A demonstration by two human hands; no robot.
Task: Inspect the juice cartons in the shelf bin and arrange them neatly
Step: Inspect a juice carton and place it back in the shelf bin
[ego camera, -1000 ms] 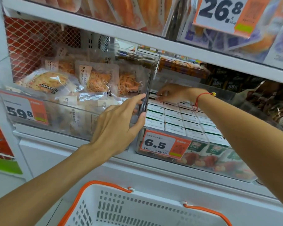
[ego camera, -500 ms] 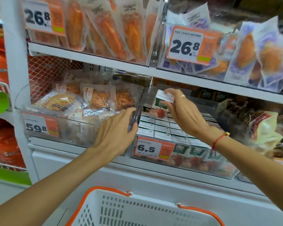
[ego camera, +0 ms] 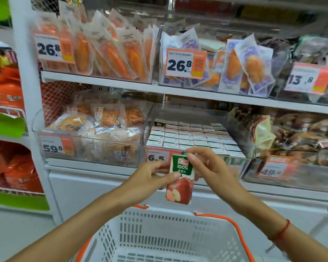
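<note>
**Apple juice carton held in both hands, out front of bin**

Apple juice carton (ego camera: pixel 180 179) is upright w/ slight tilt, held in front of the clear shelf bin (ego camera: pixel 235 163), above a white shopping basket (ego camera: pixel 165 237). Left hand (ego camera: pixel 151 178) grips its left side, thumb clamped across the front face. Right hand (ego camera: pixel 210 169) fingers pinch the top right corner. Remaining juice cartons (ego camera: pixel 192 137) sit in tight rows inside bin, behind 6.5 price tag (ego camera: pixel 156 157).

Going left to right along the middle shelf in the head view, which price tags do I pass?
59.8 tag → 6.5 tag, partly hidden behind the juice carton → 49 tag, blurred.
</note>
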